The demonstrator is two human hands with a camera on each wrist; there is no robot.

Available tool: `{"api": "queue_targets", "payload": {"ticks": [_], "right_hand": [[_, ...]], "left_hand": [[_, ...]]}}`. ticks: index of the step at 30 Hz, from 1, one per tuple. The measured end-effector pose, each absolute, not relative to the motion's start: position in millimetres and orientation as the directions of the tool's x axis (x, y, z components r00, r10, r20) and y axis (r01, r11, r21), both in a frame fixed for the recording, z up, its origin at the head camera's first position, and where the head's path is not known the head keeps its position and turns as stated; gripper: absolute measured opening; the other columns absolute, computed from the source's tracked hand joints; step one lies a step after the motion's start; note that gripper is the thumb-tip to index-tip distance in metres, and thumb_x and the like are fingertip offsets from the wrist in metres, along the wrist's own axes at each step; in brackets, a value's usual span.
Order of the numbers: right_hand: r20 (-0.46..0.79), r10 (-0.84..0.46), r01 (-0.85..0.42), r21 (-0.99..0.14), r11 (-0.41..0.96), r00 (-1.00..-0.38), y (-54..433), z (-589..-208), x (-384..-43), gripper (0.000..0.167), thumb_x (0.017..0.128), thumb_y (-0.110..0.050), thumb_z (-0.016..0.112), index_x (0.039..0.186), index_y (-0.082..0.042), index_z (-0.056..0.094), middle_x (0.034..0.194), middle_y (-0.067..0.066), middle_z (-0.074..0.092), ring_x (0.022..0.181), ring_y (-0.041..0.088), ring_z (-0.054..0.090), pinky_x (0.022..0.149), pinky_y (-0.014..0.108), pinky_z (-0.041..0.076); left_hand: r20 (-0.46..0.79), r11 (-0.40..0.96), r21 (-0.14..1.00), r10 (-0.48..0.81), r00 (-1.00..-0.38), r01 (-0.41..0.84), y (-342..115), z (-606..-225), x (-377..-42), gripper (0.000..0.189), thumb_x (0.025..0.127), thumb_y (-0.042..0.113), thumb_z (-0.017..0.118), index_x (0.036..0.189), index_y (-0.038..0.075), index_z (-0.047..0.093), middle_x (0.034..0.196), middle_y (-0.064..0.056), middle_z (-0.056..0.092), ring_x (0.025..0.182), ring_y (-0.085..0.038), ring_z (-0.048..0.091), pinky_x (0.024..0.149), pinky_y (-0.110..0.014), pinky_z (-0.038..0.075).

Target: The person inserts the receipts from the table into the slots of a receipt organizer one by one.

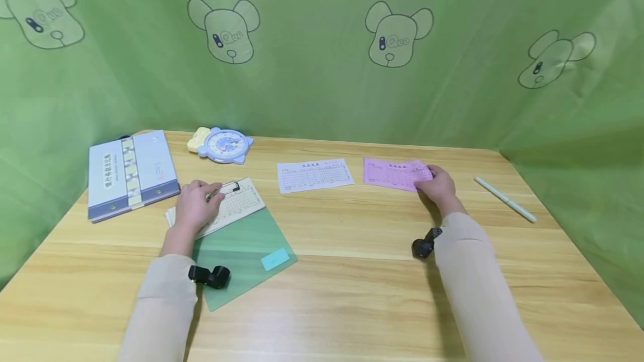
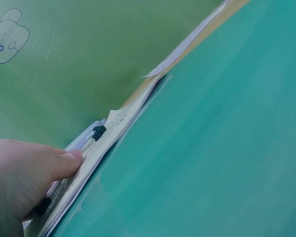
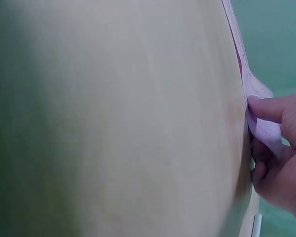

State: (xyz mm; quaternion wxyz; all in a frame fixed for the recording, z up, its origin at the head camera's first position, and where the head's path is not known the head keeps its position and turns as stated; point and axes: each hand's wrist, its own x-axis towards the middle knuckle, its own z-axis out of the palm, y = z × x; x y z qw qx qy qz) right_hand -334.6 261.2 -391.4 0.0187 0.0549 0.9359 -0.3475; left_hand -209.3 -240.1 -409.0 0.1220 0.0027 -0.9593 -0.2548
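At the left of the table my left hand (image 1: 193,208) is at the top of a green translucent clipboard (image 1: 246,256), its thumb and fingers on the metal clip (image 1: 231,187). In the left wrist view the thumb lies on this clip, which has black ends; the other fingertips are hidden. White printed forms (image 1: 241,203) lie on the board under the clip. My right hand (image 1: 437,187) pinches the right edge of a pink printed form (image 1: 389,173). That edge curls up between thumb and fingers (image 3: 264,111), while the rest of the form lies on the table.
A white printed form (image 1: 315,175) lies between the hands. Blue binders (image 1: 133,169) lie at the far left, near a blue toy-like clock (image 1: 226,145) and a pale yellow object (image 1: 198,140). A pale green pen (image 1: 505,200) lies at the right. Green curtain (image 1: 322,94) encloses the back and sides.
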Motion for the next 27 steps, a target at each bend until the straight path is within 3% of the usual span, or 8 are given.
{"api": "queue_targets", "payload": {"ticks": [6, 11, 15, 18, 21, 27], "right_hand": [[-0.006, 0.07, 0.055, -0.678, 0.733, -0.998, 265.0, -387.6, -329.5, 0.06, 0.077, -0.004, 0.057, 0.129, 0.009, 0.029, 0.13, 0.028, 0.028, 0.119, 0.042, 0.022, 0.097, 0.045, 0.017], [-0.025, 0.074, 0.07, -0.712, 0.699, -0.997, 267.2, -382.8, -323.9, 0.044, 0.078, 0.0, 0.052, 0.121, 0.009, 0.043, 0.127, 0.029, 0.032, 0.117, 0.042, 0.026, 0.096, 0.045, 0.02], [-0.052, 0.076, 0.09, -0.732, 0.675, -0.996, 270.5, -382.0, -321.7, 0.041, 0.077, 0.005, 0.045, 0.118, 0.008, 0.046, 0.125, 0.03, 0.033, 0.113, 0.04, 0.031, 0.092, 0.044, 0.027], [-0.085, 0.089, 0.122, -0.776, 0.619, -0.992, 272.9, -381.3, -319.6, 0.044, 0.077, 0.007, 0.041, 0.121, 0.006, 0.045, 0.125, 0.029, 0.035, 0.102, 0.032, 0.04, 0.08, 0.031, 0.041], [-0.115, 0.119, 0.16, -0.85, 0.502, -0.986, 273.8, -378.6, -317.0, 0.045, 0.079, 0.009, 0.04, 0.124, 0.004, 0.043, 0.124, 0.026, 0.036, 0.089, 0.022, 0.045, 0.066, 0.02, 0.045], [-0.057, 0.162, 0.109, -0.939, 0.327, -0.985, 269.2, -369.9, -311.5, 0.041, 0.082, 0.008, 0.045, 0.123, 0.006, 0.041, 0.12, 0.025, 0.039, 0.07, 0.005, 0.051, 0.069, 0.02, 0.046]], "left_hand": [[0.225, 0.868, 0.493, -0.069, -0.972, 0.052, -239.8, -408.2, -208.6, 0.035, 0.085, 0.022, 0.053, 0.114, 0.003, 0.055, 0.1, -0.021, 0.048, 0.091, -0.035, 0.04, 0.077, -0.045, 0.032], [0.216, 0.869, 0.492, -0.066, -0.974, 0.05, -239.4, -407.5, -208.1, 0.035, 0.086, 0.022, 0.052, 0.115, 0.003, 0.055, 0.1, -0.021, 0.048, 0.092, -0.035, 0.04, 0.077, -0.046, 0.032], [0.21, 0.869, 0.493, -0.066, -0.975, 0.047, -239.6, -407.8, -208.4, 0.035, 0.086, 0.022, 0.052, 0.115, 0.003, 0.054, 0.1, -0.021, 0.047, 0.092, -0.035, 0.04, 0.077, -0.046, 0.032], [0.209, 0.87, 0.491, -0.064, -0.976, 0.048, -239.7, -407.7, -208.1, 0.035, 0.086, 0.022, 0.052, 0.116, 0.003, 0.054, 0.101, -0.021, 0.047, 0.092, -0.035, 0.04, 0.077, -0.046, 0.032], [0.209, 0.87, 0.491, -0.062, -0.976, 0.05, -239.2, -406.6, -207.2, 0.035, 0.086, 0.022, 0.052, 0.115, 0.002, 0.054, 0.101, -0.022, 0.047, 0.092, -0.035, 0.04, 0.077, -0.046, 0.032], [0.216, 0.868, 0.494, -0.061, -0.975, 0.055, -239.0, -406.3, -207.1, 0.035, 0.086, 0.022, 0.051, 0.115, 0.002, 0.054, 0.1, -0.021, 0.047, 0.091, -0.035, 0.04, 0.077, -0.045, 0.032]]}}
